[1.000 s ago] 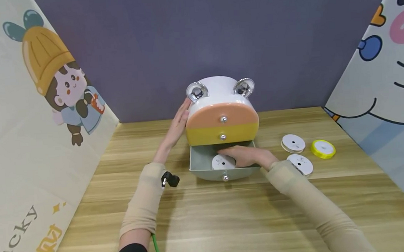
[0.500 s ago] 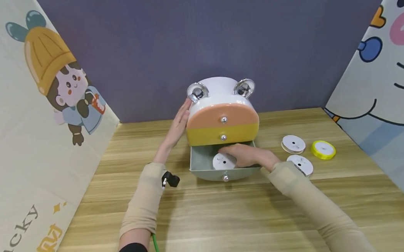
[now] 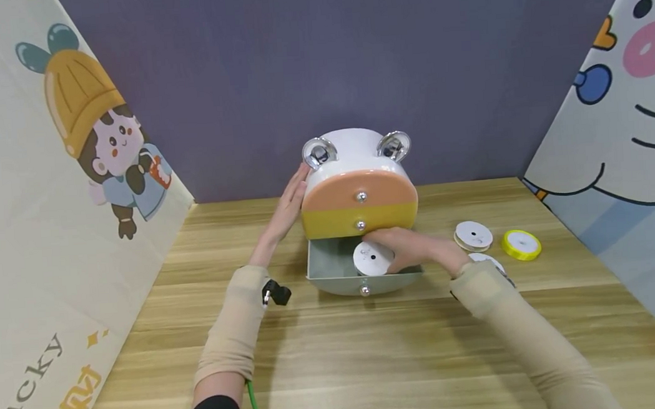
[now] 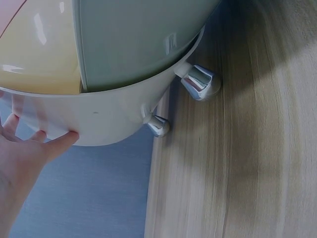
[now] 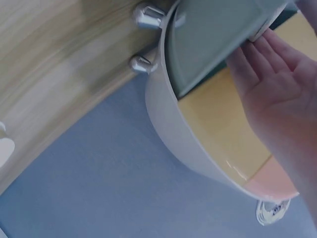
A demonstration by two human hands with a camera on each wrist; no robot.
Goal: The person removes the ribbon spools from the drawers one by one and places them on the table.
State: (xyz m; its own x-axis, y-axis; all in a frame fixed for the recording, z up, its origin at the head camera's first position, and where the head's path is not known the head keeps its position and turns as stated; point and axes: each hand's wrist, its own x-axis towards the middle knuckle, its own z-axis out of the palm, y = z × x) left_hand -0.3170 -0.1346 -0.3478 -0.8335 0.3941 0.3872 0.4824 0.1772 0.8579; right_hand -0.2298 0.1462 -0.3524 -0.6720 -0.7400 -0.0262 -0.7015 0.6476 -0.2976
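A small drawer cabinet (image 3: 352,143) with a white shell, silver ears and orange and yellow upper drawers stands at the back of the table. Its grey-green bottom drawer (image 3: 326,254) is pulled out. My right hand (image 3: 414,247) grips a white ribbon spool (image 3: 373,265) by its right side, over the drawer's interior. In the right wrist view, the fingers (image 5: 262,59) reach over the drawer's edge and mostly hide the spool. My left hand (image 3: 287,212) rests with extended fingers against the cabinet's left side; the left wrist view shows its fingertips (image 4: 72,136) touching the white shell.
Right of the cabinet lie a white-faced spool (image 3: 474,235), a yellow-rimmed spool (image 3: 521,244) and another white spool (image 3: 485,258), partly hidden by the right sleeve. Behind is a dark wall (image 3: 352,53); printed panels flank the table (image 3: 337,366).
My right hand has risen slightly and shifted right, and the spool has moved up and right with it. My left hand stays on the cabinet's side.
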